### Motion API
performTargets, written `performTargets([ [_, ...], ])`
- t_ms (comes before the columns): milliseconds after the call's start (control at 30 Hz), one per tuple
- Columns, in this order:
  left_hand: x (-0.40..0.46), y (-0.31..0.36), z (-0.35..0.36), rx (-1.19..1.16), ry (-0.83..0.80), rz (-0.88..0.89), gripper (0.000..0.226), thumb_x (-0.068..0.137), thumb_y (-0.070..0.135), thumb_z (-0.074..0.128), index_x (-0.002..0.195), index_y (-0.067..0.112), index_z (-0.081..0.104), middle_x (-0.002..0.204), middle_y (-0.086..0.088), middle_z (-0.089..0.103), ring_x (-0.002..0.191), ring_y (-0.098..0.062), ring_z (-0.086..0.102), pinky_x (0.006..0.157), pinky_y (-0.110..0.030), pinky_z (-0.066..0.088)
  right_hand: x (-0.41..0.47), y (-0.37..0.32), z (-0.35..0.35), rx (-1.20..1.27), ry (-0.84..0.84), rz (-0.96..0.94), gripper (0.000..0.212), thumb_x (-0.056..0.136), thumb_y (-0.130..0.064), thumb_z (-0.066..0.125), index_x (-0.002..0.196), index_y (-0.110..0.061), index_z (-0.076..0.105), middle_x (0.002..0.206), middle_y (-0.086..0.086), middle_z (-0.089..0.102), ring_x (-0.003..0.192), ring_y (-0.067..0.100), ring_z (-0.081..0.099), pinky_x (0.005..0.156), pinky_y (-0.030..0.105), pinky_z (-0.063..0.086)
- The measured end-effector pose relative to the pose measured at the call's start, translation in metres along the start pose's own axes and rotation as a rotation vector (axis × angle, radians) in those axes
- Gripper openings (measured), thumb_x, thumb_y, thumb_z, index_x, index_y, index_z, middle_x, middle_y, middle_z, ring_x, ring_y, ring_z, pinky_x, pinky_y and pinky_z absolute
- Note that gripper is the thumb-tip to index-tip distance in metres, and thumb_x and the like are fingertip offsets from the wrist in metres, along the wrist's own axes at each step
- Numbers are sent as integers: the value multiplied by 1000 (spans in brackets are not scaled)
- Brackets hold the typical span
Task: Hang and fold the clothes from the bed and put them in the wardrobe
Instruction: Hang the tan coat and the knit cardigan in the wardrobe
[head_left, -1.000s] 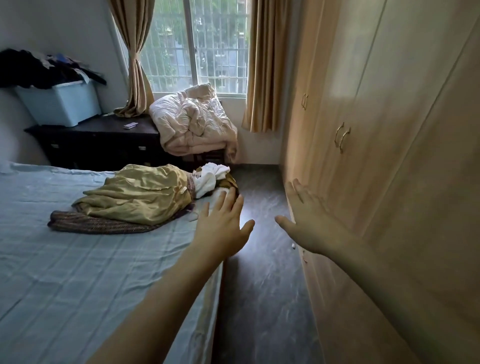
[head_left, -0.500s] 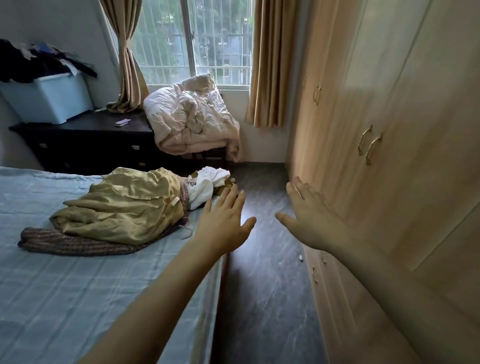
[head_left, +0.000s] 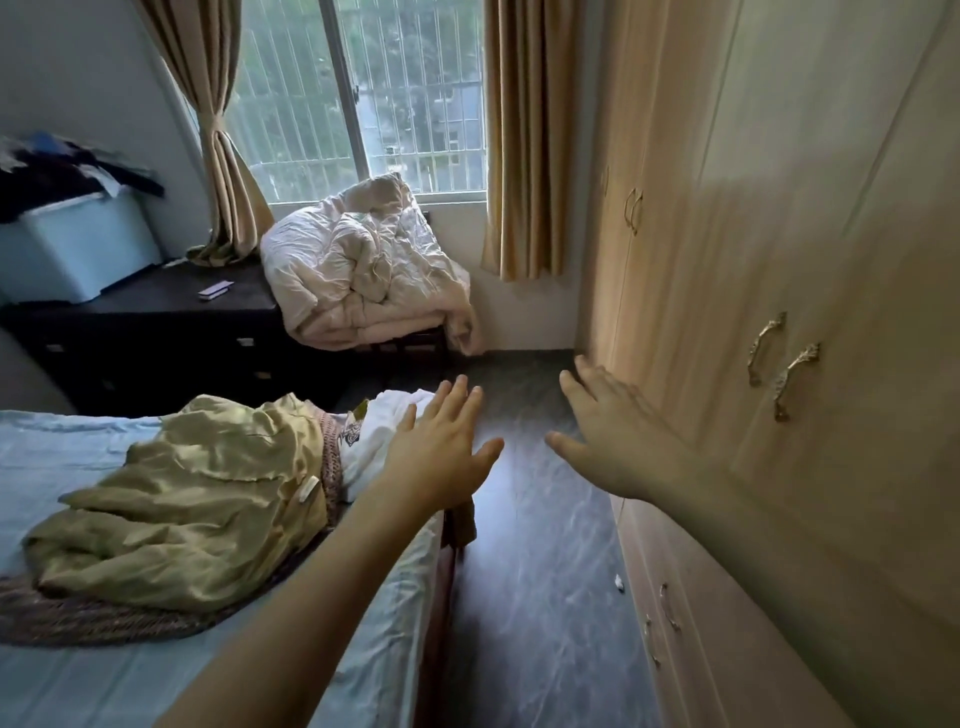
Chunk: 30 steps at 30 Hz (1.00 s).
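A pile of clothes lies on the blue bed (head_left: 78, 686): a shiny olive-gold garment (head_left: 192, 499) on top, a brown knitted piece (head_left: 93, 618) under it, a white garment (head_left: 374, 441) at the bed's right edge. My left hand (head_left: 441, 452) hovers with fingers spread over the bed's edge, just in front of the white garment, holding nothing. Over the floor, my right hand (head_left: 618, 441) is stretched out flat and empty, close to the closed wooden wardrobe (head_left: 779, 234) on the right. The nearest door handles (head_left: 784, 364) are to the right of that hand.
A narrow dark floor strip (head_left: 535, 571) runs between bed and wardrobe. A crumpled cream duvet (head_left: 363, 270) sits on a chair under the window. A dark dresser (head_left: 156, 332) carries a pale blue storage box (head_left: 72, 249) heaped with dark clothes. Low drawers (head_left: 665, 618) line the wardrobe's base.
The view has moved forward, closer to the clothes pile and the wardrobe handles. Both hands stay outstretched with fingers spread and hold nothing.
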<state>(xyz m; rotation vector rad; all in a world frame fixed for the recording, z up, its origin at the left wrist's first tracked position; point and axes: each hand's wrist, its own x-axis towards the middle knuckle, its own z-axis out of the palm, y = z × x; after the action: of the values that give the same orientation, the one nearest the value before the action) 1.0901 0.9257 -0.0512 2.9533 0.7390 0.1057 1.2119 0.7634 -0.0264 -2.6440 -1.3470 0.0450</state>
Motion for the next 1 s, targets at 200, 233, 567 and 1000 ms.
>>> performTargets([
  [200,86,-11,18,2,-54,10,71,99,56,27,156,24,0,163,3,-13,149,-14,-14,122,-47,1,77,34,22,22,-53,0,75,98,-53,39,155,-19,5,163,3,-8,150,22,-2,121,41,8],
  [233,103,-14,22,1,-61,10,71,100,56,27,156,24,-1,163,3,-14,149,-14,-14,122,-47,0,94,40,26,18,-63,-6,75,98,-53,40,155,-19,5,163,3,-8,150,22,-2,121,41,8],
  [567,305,-67,22,-15,-20,29,72,99,59,26,156,25,-2,163,4,-15,148,-13,-17,121,-43,-4,298,72,23,-64,5,-20,75,97,-52,42,155,-22,5,163,1,-8,150,22,-4,119,43,4],
  [1000,487,-108,31,-44,48,63,72,98,57,28,157,24,1,163,4,-13,149,-13,-16,122,-45,-1,472,123,28,18,37,150,76,97,-52,40,155,-20,2,163,4,-6,150,22,-4,121,43,4],
])
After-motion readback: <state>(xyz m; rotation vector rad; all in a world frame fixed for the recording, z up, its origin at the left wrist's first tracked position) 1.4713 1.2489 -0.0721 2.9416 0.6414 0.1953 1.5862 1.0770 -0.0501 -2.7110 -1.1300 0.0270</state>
